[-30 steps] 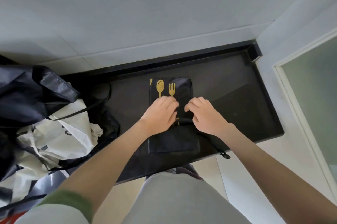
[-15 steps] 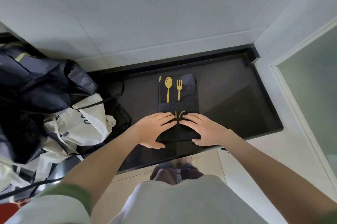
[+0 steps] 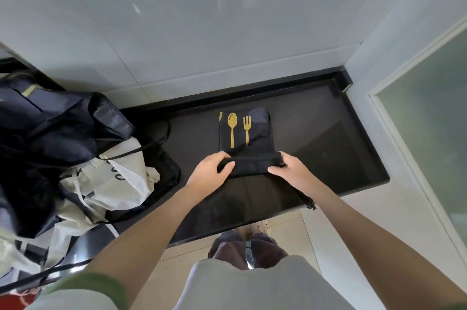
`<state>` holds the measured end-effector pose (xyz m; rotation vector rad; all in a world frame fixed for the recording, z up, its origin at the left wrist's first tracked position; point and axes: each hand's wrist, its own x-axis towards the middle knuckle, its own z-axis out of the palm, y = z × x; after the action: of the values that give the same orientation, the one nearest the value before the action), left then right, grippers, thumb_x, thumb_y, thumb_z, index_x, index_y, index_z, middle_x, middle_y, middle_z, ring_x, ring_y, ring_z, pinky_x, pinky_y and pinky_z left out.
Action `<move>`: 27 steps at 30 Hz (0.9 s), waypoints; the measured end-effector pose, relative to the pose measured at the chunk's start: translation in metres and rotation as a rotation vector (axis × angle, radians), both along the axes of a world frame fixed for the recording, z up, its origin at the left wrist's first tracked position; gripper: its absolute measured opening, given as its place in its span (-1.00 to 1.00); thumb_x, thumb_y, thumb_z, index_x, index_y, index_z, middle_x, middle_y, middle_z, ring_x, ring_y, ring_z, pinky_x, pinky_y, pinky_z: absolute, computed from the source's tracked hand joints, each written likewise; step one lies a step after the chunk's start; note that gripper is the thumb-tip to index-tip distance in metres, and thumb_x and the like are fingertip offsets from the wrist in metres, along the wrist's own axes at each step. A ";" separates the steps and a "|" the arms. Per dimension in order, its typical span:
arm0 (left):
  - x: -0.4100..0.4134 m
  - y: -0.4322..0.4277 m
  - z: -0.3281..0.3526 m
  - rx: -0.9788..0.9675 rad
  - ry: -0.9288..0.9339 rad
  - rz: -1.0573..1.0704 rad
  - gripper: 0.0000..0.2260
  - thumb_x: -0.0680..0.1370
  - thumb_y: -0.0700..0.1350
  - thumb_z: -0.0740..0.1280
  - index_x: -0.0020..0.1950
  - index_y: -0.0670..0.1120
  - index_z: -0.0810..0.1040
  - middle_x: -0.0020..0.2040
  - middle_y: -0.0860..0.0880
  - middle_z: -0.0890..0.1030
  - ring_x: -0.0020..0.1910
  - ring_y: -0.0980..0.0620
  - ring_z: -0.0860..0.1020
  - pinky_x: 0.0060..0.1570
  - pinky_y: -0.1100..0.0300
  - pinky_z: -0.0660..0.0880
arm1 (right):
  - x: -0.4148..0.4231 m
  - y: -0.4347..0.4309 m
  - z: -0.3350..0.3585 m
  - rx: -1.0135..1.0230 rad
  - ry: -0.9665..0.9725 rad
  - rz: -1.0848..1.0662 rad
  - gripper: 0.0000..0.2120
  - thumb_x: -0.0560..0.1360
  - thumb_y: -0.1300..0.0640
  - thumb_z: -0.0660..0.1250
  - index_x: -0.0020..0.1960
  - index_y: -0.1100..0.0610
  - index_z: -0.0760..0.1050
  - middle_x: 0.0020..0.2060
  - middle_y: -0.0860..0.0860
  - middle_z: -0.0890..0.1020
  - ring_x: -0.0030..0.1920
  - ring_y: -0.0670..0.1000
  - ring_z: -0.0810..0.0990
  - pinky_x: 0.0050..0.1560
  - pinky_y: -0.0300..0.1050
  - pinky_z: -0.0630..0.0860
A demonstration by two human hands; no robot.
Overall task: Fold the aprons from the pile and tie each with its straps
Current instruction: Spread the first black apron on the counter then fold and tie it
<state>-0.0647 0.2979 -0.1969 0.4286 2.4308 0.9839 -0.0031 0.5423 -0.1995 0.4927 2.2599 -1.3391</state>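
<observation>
Black apron [image 3: 246, 138], gold spoon-and-fork print up, near edge rolled, gripped by left hand [image 3: 209, 173] and right hand [image 3: 290, 170]

black apron [image 3: 250, 148] with gold spoon and fork print, black counter [image 3: 328, 148], black and cream pile [image 3: 75, 158]

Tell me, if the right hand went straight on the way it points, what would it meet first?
The black apron itself: the right hand grips its rolled near edge, and the flat printed part seems to lie directly ahead.
</observation>
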 end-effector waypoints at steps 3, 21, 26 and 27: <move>-0.008 0.006 0.001 0.118 -0.240 0.229 -0.65 0.54 0.07 0.37 0.26 0.02 0.39 0.14 0.08 0.53 0.10 0.07 0.52 0.10 0.24 0.42 | -0.002 -0.003 -0.006 -0.073 0.005 -0.158 -0.72 0.57 0.12 0.29 0.27 0.10 0.47 0.13 -0.02 0.62 0.16 -0.03 0.56 0.23 -0.07 0.45; -0.037 0.057 -0.004 -0.489 -0.129 0.103 -0.67 0.66 -0.14 0.14 0.39 -0.23 0.25 0.22 -0.18 0.49 0.14 -0.13 0.54 0.03 0.14 0.49 | -0.037 -0.011 -0.012 0.241 -0.044 -0.163 -0.58 0.59 0.15 0.27 0.35 0.07 0.15 0.05 0.13 0.54 0.00 0.15 0.57 0.07 0.01 0.51; -0.030 0.055 -0.013 -0.633 0.369 -0.222 -0.35 0.62 -0.03 0.24 0.58 -0.10 -0.06 0.54 -0.15 0.12 0.51 -0.12 0.16 0.47 0.01 0.12 | -0.049 -0.003 -0.008 0.270 -0.095 -0.086 -0.55 0.51 0.13 0.37 0.29 0.07 0.22 0.06 0.09 0.51 0.08 0.13 0.54 0.16 0.07 0.51; -0.033 0.052 -0.015 -0.618 0.390 -0.270 -0.40 0.65 0.04 0.15 0.59 -0.08 -0.05 0.58 -0.13 0.05 0.55 -0.11 0.07 0.50 -0.02 0.03 | -0.051 -0.001 -0.007 0.288 -0.078 -0.075 -0.53 0.49 0.14 0.40 0.30 0.09 0.26 0.09 0.08 0.49 0.13 0.11 0.51 0.18 0.05 0.49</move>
<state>-0.0978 0.3502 -0.2119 0.7416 2.7471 0.0113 -0.0545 0.5410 -0.2065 0.7209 2.4002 -1.0121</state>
